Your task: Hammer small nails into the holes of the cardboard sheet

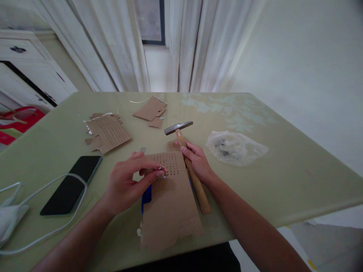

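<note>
My right hand (197, 160) is wrapped round the wooden handle of a hammer (200, 192), near its metal head. The hammer lies slantwise along the right edge of a piece of cardboard (171, 211). Rows of small holes run across the cardboard's far part. Over those holes my left hand (127, 181) pinches a small nail (160, 168) between thumb and fingertips; its tip is too small to make out. Something blue (146, 199) shows from under the cardboard's left side. Small metal pieces (143, 150) stick out just beyond my left fingers.
Left of the cardboard lie a black phone (72, 185) and a white cable (81, 204). A punched cardboard piece (109, 132) and torn scraps (151, 107) are farther back. To the right is a clear plastic bag (241, 149) with dark bits inside. The table (283, 181) ends close in front of me.
</note>
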`<state>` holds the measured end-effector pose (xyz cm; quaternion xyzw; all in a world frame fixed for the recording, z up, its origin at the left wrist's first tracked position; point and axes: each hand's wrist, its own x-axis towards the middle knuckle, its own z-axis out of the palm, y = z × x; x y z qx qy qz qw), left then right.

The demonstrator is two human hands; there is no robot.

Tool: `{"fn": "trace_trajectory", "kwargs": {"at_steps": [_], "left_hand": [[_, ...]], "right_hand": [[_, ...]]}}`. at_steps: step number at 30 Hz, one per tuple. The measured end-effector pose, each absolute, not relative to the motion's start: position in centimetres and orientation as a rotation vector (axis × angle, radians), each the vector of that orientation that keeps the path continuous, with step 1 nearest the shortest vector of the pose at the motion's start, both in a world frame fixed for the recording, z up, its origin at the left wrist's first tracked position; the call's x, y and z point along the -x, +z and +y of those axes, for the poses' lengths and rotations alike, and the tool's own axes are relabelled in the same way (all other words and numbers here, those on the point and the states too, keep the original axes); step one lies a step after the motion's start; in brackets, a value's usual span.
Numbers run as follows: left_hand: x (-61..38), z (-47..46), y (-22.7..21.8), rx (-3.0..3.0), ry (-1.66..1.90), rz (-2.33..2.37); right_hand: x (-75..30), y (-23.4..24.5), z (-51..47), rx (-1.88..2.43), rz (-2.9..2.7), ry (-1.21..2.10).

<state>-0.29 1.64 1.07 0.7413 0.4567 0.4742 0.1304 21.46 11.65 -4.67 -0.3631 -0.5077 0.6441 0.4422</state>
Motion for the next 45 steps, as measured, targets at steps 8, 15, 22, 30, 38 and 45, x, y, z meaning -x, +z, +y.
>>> {"fn": "trace_trajectory", "kwargs": {"at_steps": [8,15,22,30,38,45], "left_hand": [[0.42,1.81,0.57,-2.179,1.347,1.291],[0.12,1.85,0.68,-2.182,1.330,1.306],[0.39,1.86,0.21,-2.183,1.314,1.299],[0.26,1.81,0.46,-2.189,1.317,1.296],[0.18,1.76,0.56,-2.201,1.316,1.259],[0.20,1.75,0.56,-2.218,1.283,1.220]], "right_hand": [[-21.41,-4.53,11.57,0.906,-1.254,1.595],[-21.34,-4.24,11.39,0.891,-1.235,1.620],[-21.36,-4.28,11.43,0.894,-1.244,1.602],[-21.33,-4.26,11.46,0.899,-1.229,1.609],[-21.39,-4.31,11.45,0.894,-1.259,1.593],[-21.51,-4.53,11.65,0.939,-1.341,1.558]]}}
